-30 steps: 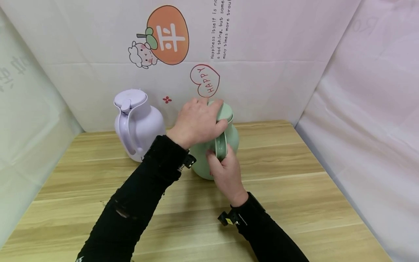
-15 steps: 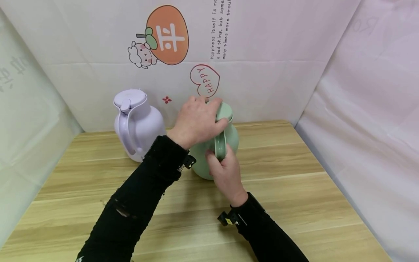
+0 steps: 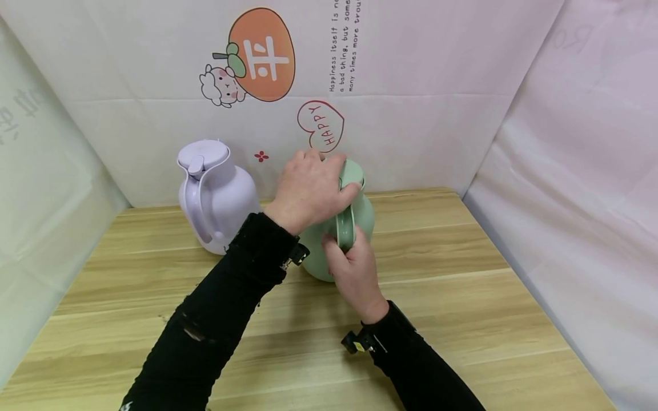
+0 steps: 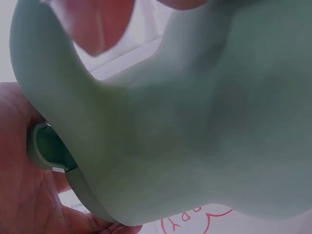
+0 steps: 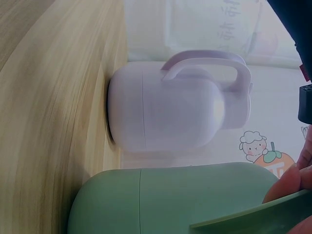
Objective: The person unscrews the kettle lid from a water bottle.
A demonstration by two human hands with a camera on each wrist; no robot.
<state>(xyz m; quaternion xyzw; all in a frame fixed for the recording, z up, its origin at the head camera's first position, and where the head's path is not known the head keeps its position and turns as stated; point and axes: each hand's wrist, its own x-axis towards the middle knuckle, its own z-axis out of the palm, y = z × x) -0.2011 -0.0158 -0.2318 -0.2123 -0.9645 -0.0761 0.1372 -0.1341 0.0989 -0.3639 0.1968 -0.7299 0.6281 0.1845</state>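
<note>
A light green thermos jug (image 3: 365, 214) stands upright on the wooden table, its handle toward me. My left hand (image 3: 311, 188) lies over its top, fingers and thumb bent around the round lid (image 3: 353, 171) and covering the lid's left side. Below it my right hand (image 3: 357, 274) grips the jug's handle (image 3: 346, 229), thumb on the near left side. In the left wrist view the jug's neck fills much of the picture, with the left hand's palm (image 4: 19, 195) against the lid end. The right wrist view shows the jug's lower body (image 5: 161, 200).
A lilac thermos jug (image 3: 233, 194) of the same shape stands to the left, with its lid on and its handle toward me. Behind both hangs a white printed cloth (image 3: 411, 114). Further cloth walls flank the wooden table (image 3: 452, 319).
</note>
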